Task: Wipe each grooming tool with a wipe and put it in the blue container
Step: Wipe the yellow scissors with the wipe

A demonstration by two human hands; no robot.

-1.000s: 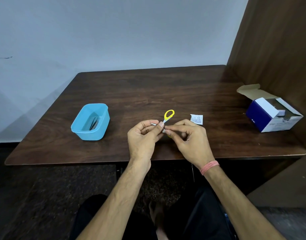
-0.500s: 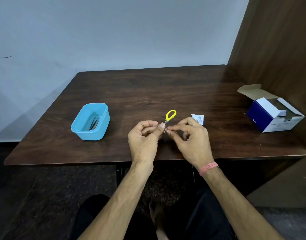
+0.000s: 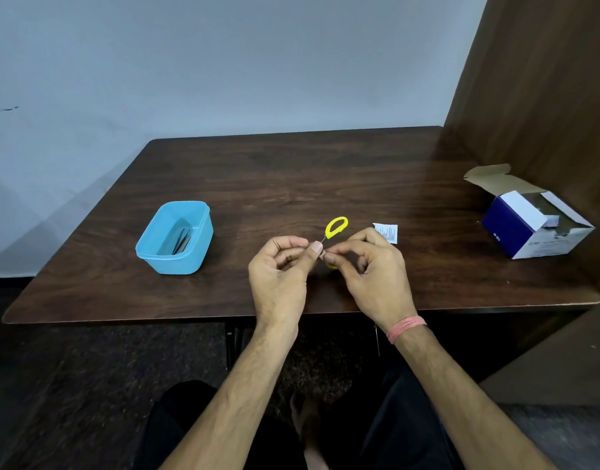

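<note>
**A:** From the head view, what is being worked on?

**B:** A small pair of scissors (image 3: 335, 227) with yellow loop handles, held in the air just above the counter (image 3: 291, 171), near its front edge. One yellow loop sticks up beyond the fingers; a sliver of the second shows below them. The left hand (image 3: 279, 266) pinches the thin metal part between thumb and forefinger. The right hand (image 3: 373, 266) has its fingertips curled in tight against the same spot, pinching there too.

**A:** How would you expect it to handle?

**B:** Light and rigid, I'd judge, with smooth metal that could slip through damp fingers, and a pointed end. The plastic loops look like the safest place to hold while the blades are wiped.

**A:** And the destination?

**B:** The blue container (image 3: 174, 237) sits well to the left on the counter, open-topped, with dark slim tools already lying inside.

**A:** What can't you make out?

**B:** The blades are hidden behind the fingers, so I cannot tell whether they are open or closed. The wipe itself is not clearly visible; only a pale trace shows at the right fingertips. A small white sachet (image 3: 386, 232) lies just beyond the right hand, its print too small to read. An opened blue and white cardboard box (image 3: 529, 225) stands far right; its contents are unclear.
</note>
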